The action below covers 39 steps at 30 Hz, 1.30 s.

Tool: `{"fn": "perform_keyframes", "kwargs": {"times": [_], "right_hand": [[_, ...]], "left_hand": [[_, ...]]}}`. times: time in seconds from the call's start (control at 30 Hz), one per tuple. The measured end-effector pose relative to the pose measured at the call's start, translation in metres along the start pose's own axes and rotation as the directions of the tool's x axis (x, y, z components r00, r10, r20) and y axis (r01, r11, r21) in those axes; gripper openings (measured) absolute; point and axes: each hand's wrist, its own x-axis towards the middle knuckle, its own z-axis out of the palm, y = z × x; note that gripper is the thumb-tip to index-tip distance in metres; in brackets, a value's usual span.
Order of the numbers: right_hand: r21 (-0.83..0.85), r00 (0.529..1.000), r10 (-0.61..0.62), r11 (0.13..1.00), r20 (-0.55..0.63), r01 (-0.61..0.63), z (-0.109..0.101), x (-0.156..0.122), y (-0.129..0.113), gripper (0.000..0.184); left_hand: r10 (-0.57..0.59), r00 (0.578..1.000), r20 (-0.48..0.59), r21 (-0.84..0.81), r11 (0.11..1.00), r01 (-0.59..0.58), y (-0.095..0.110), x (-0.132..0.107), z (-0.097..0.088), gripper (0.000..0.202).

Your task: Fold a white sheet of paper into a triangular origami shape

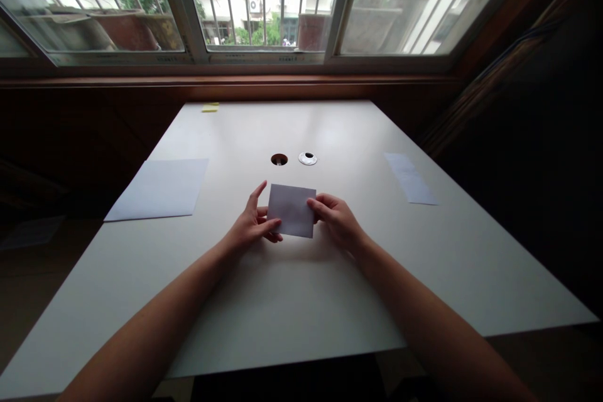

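A small, nearly square piece of white paper (291, 210) is held up above the table, facing me and slightly tilted. My left hand (257, 220) grips its lower left edge, thumb in front and some fingers behind, with the index finger stretched upward away from it. On the other side, my right hand (335, 217) pinches the right edge between thumb and fingers. Whether the paper is folded or a single layer I cannot tell. Beneath it lies the white tabletop (282, 308).
A large white sheet (162, 188) lies at the table's left edge, a narrow paper strip (411, 179) on the right. Yellow sticky notes (210, 107) sit at the far left corner. Beyond the hands are a round cable hole (279, 159) and a ring-shaped cover (308, 158). A barred window (264, 0) stands behind.
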Motion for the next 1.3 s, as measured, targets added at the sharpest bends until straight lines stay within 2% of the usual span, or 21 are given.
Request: {"fn": "perform_keyframes", "kwargs": {"times": [0.17,0.23,0.33,0.47,0.53,0.7,0.87,1.1,1.3], "right_hand": [[0.009,0.984,0.096,0.995,0.153,-0.099,0.0051,-0.0028,-0.0023,0.036],[-0.002,0.979,0.104,0.994,0.173,-0.105,0.0053,-0.0037,-0.0024,0.036],[-0.032,0.984,0.099,0.995,0.148,-0.095,0.0044,-0.004,-0.0011,0.034],[-0.013,0.993,0.075,0.997,0.096,-0.074,0.0033,-0.0032,0.0016,0.034],[0.01,0.996,0.057,0.998,0.067,-0.057,0.0026,-0.0027,0.0026,0.034],[0.039,0.999,0.039,0.998,0.022,-0.04,0.0007,-0.0017,0.0032,0.032],[0.034,0.998,0.049,0.998,0.027,-0.05,0.0014,-0.0015,0.0024,0.032],[-0.077,0.99,0.119,0.991,0.077,-0.113,0.0029,-0.0023,0.0006,0.036],[-0.164,0.984,0.142,0.979,0.105,-0.123,0.0044,-0.0042,-0.0045,0.039]], "left_hand": [[0.076,0.996,-0.051,0.008,0.997,-0.076,-0.0021,0.0017,-0.0019,0.099],[0.093,0.994,-0.062,0.011,0.996,-0.093,-0.0034,0.0024,-0.0027,0.097],[0.089,0.991,-0.096,0.006,0.996,-0.089,-0.0057,0.0041,-0.0046,0.082],[0.021,0.989,-0.149,-0.02,1.0,-0.024,-0.0083,0.0059,-0.0075,0.041],[-0.002,0.983,-0.182,-0.041,0.999,-0.006,-0.0084,0.0058,-0.0082,0.035],[-0.028,0.975,-0.222,-0.054,0.998,0.017,-0.0056,0.0041,-0.008,0.033],[-0.031,0.974,-0.226,-0.071,0.997,0.015,-0.0058,0.0042,-0.0073,0.033],[0.012,0.961,-0.275,-0.078,0.996,-0.035,-0.0073,0.0062,-0.0081,0.034],[0.105,0.943,-0.315,-0.074,0.988,-0.134,-0.0069,0.0058,-0.0083,0.04]]}}
